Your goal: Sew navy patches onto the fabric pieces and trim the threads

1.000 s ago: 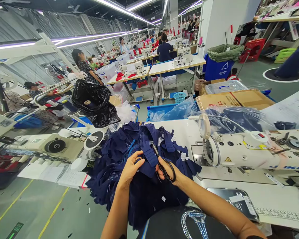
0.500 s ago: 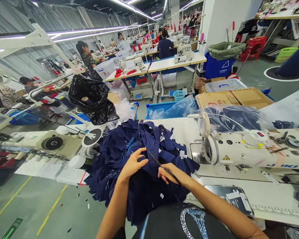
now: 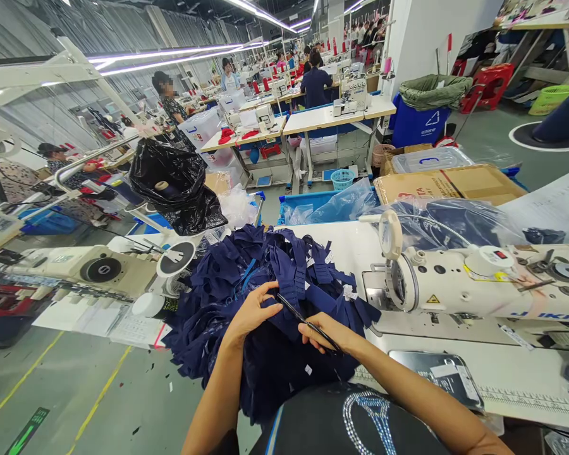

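Note:
A large heap of navy fabric pieces [image 3: 218,278] with small white labels lies before me, hanging over the table's front edge. My left hand [image 3: 255,311] rests on the heap, thumb and forefinger around a fold of the navy fabric. In my right hand [image 3: 323,331] are black-handled scissors [image 3: 291,308], blades pointing up and left. Their tips reach the fabric right beside my left thumb and forefinger. Whether the blades are cutting anything is too small to tell.
A white sewing machine [image 3: 483,284] stands to the right, with a phone-like dark tray [image 3: 436,379] in front of it. Another machine [image 3: 85,265] is at left. Behind the heap are a black plastic bag [image 3: 171,183] and a cardboard box [image 3: 450,183]. People work farther back.
The scissors have shifted slightly left and down, their tips now closer to my left thumb and forefinger. My left hand has stayed nearly still on the fabric.

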